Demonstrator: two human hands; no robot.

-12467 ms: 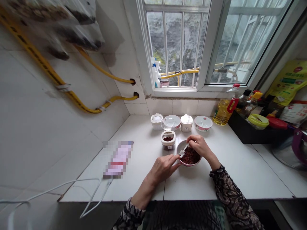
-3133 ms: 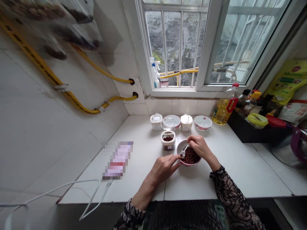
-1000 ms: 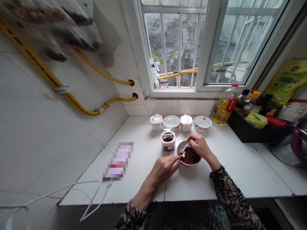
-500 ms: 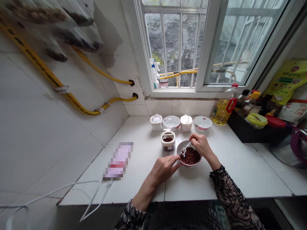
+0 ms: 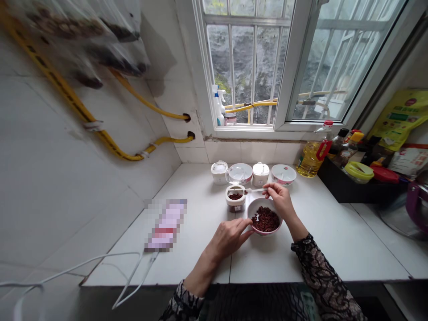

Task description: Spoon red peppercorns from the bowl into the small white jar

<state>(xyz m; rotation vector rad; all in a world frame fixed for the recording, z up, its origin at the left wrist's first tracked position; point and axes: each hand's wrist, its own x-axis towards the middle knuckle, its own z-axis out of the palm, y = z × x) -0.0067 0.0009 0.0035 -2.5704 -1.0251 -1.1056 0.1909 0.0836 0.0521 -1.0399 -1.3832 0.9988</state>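
A person's left grip (image 5: 231, 235) reaches forward, thumb parted from extended fingers, as the right grip (image 5: 279, 198) pinches, fingers curled.

Black lace sleeves (image 5: 323, 277) with a scrolling pattern over a paler ground lead to a bare left hand (image 5: 228, 235) and bare right hand (image 5: 279, 199), and a dark, ripple-textured garment (image 5: 254, 304) covers the front.

L hand (image 5: 230, 236) holds L rim of round white pink-edged bowl (image 5: 256, 206) of dark-red bits (image 5: 268, 221). R hand (image 5: 281, 201) grips sm. white plastic spoon (image 5: 257, 191) by its handle, tip w/ few bits just beside rim of open clear plastic jar w/ cream collar (image 5: 235, 207), part-full of same. Behind: 2 white lidded tubs (image 5: 261, 175) alternating w/ 2 white floral bowls (image 5: 283, 173); R of these, clear bottle of yellow oil (image 5: 308, 162) w/ red cap (image 5: 328, 123).
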